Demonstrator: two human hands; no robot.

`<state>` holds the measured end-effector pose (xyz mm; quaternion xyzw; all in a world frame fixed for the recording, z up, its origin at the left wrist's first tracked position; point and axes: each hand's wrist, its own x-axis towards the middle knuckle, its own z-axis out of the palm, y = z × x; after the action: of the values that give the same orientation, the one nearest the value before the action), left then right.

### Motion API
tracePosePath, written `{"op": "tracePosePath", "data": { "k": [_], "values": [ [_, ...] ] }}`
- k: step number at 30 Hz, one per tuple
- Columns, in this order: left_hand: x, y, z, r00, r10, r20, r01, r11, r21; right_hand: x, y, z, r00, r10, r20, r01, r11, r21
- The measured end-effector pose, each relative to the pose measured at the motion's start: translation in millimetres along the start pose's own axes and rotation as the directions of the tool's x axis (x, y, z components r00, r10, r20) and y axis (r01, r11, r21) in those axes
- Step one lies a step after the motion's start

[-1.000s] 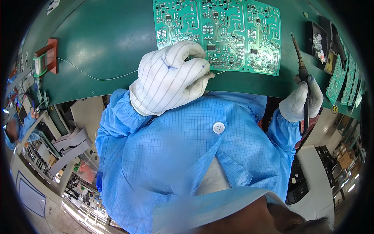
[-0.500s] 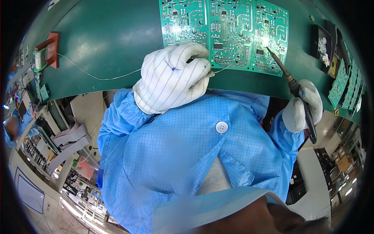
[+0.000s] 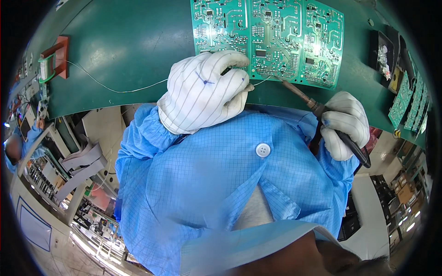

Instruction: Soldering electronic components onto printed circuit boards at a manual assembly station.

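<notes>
A green circuit board panel of three joined sections lies at the far edge of the view. My left hand, in a striped white glove, is closed on solder wire; a short end pokes out past the fingertips toward the board's near edge. My right hand, gloved too, grips a soldering iron by its black handle. The iron's tip is at the near edge of the middle section, close to the wire's end; whether they touch I cannot tell. My left fingers hide the left section's near corner.
On the left a wire spool sits in a reddish-brown holder, with the wire trailing from it. A black tray of small parts stands at the right, near several upright green boards. Another person is far left.
The soldering iron has swung left, its tip going from the right section to the middle section's near edge. The panel has shifted slightly right. My left hand has stayed in place.
</notes>
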<state>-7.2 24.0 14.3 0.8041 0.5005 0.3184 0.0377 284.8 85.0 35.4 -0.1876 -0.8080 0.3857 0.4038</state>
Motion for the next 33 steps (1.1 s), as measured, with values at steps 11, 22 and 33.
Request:
{"op": "tracePosePath", "data": {
  "k": [11, 22, 33],
  "values": [
    [0.3, -1.0, -1.9, 0.999, -0.003, 0.043, 0.005, 0.999, -0.034, 13.3, -0.1, -0.8, 0.996, 0.0, 0.09, 0.006, 0.998, -0.068],
    [2.1, 0.5, -7.6, 0.995, -0.017, 0.099, 0.023, 0.997, -0.068, 18.9, -3.1, -5.7, 0.989, 0.013, 0.149, 0.004, 0.993, -0.117],
    [-3.6, -2.2, -0.6, 1.0, -0.004, 0.019, 0.005, 0.999, -0.04, 19.4, -6.6, -9.1, 0.988, 0.087, 0.126, -0.071, 0.989, -0.129]
  ]
}}
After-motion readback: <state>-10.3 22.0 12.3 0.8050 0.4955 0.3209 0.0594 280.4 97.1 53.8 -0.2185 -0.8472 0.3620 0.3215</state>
